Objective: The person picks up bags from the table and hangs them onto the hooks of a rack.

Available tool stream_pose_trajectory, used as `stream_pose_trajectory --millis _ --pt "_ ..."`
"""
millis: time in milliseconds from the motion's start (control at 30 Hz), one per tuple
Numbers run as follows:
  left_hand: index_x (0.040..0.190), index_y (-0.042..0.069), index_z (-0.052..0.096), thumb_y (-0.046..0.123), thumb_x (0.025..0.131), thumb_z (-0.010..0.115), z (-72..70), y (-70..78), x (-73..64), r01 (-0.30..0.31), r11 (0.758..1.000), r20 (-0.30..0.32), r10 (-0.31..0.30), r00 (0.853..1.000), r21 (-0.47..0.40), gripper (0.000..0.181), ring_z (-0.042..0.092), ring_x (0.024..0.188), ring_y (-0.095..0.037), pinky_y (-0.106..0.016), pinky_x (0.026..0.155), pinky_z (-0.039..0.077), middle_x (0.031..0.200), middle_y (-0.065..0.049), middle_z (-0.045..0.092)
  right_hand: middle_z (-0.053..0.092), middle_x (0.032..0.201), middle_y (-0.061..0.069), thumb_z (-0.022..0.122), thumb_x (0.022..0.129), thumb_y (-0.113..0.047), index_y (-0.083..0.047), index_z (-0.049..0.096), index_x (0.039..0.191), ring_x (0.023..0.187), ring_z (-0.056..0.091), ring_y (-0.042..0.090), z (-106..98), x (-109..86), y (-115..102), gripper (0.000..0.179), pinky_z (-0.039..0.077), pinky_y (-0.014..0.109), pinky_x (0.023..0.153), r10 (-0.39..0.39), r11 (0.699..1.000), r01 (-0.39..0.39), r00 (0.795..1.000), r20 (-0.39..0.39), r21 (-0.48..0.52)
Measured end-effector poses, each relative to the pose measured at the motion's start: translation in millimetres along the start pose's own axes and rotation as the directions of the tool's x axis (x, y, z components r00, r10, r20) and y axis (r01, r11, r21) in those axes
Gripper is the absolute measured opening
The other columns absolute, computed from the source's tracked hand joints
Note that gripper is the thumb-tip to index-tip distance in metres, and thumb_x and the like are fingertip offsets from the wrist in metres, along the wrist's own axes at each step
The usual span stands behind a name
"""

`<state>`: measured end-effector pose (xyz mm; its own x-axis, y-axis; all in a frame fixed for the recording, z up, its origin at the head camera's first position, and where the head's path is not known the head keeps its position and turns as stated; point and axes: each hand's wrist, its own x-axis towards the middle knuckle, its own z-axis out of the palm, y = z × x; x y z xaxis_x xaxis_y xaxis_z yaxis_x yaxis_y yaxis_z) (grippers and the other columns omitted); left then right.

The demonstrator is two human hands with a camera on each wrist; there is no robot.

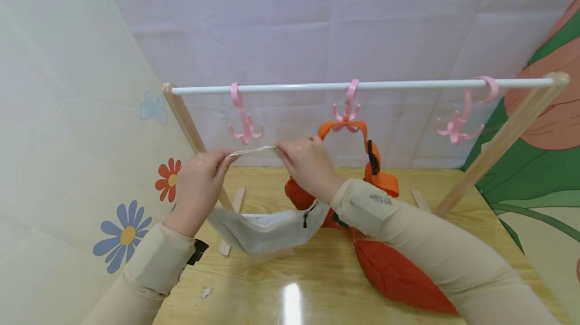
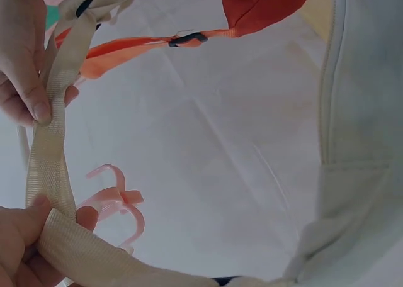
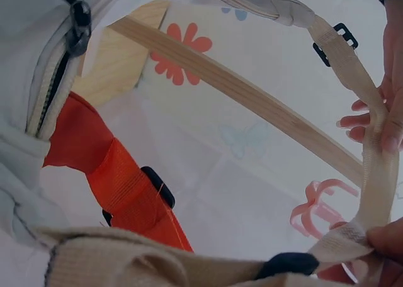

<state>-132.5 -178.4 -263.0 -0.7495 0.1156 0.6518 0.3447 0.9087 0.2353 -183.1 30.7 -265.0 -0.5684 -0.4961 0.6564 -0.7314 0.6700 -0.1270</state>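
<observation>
Left hand (image 1: 199, 186) pinches beige strap (image 1: 251, 151); held stretch runs side to side, long axis roughly parallel to white rail (image 1: 290, 87). Left pink hook (image 1: 245, 126) sits just above and beyond strap, between hands; left fingertips look slightly nearer, depth gap cannot be told. Pale bag (image 1: 276, 237) hangs below. Right hand (image 1: 312, 166) pinches stretch's other end; middle pink hook (image 1: 350, 98), bearing orange strap (image 1: 382, 183), farther right.

Pale back wall (image 1: 263, 27) (faintly creased)
</observation>
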Motion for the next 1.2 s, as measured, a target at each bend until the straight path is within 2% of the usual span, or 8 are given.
stream_pose_trajectory --millis 300,600,767,967,1200 --pt "0.101 0.000 0.071 0.017 0.090 0.069 -1.5 -1.7 6.8 -0.014 1.000 -0.018 0.015 1.000 0.024 0.021 0.058 0.064 -0.033 -0.044 0.054 0.046 0.073 -0.014 0.066 0.074 0.087 0.008 0.063 0.096 -0.014 -0.004 0.073 0.103 0.080 0.070 0.023 0.4 5.9 -0.3 0.016 0.051 0.045 0.076 0.030 1.000 -0.030 1.000 -0.003 0.000" --pt "0.099 0.000 0.073 0.018 0.089 0.070 -0.5 -2.9 14.5 -0.063 0.997 -0.099 0.067 0.993 0.043 0.021 0.057 0.056 -0.031 -0.042 0.048 0.042 0.068 -0.014 0.065 0.074 0.087 0.009 0.063 0.096 -0.014 -0.003 0.073 0.102 0.079 0.070 0.023 1.0 11.7 2.5 0.016 0.049 0.043 0.071 0.025 1.000 -0.026 0.998 -0.054 -0.013" --pt "0.099 0.001 0.074 0.019 0.088 0.070 -1.1 -5.0 17.8 -0.068 0.996 -0.100 0.073 0.992 0.057 0.021 0.054 0.053 -0.030 -0.039 0.045 0.038 0.064 -0.013 0.063 0.074 0.089 0.007 0.063 0.096 -0.015 -0.005 0.073 0.101 0.080 0.070 0.022 0.9 15.1 2.6 0.016 0.047 0.042 0.069 0.034 0.999 -0.036 0.997 -0.063 -0.017" --pt "0.100 0.004 0.074 0.018 0.088 0.070 -2.8 -7.3 20.2 -0.078 0.995 -0.085 0.083 0.993 0.069 0.019 0.056 0.054 -0.031 -0.042 0.046 0.041 0.070 -0.014 0.068 0.074 0.089 0.007 0.062 0.096 -0.015 -0.005 0.073 0.101 0.079 0.070 0.023 0.4 16.9 2.9 0.016 0.048 0.043 0.069 0.031 0.999 -0.033 0.996 -0.078 -0.024" --pt "0.103 0.000 0.072 0.015 0.090 0.068 -1.6 -5.9 23.2 -0.071 0.995 -0.093 0.077 0.993 0.063 0.020 0.053 0.053 -0.030 -0.041 0.047 0.040 0.073 -0.015 0.069 0.074 0.091 0.007 0.061 0.097 -0.016 -0.005 0.073 0.103 0.080 0.070 0.023 -1.8 21.5 3.0 0.017 0.049 0.044 0.072 0.050 0.999 -0.051 0.997 -0.061 -0.019"
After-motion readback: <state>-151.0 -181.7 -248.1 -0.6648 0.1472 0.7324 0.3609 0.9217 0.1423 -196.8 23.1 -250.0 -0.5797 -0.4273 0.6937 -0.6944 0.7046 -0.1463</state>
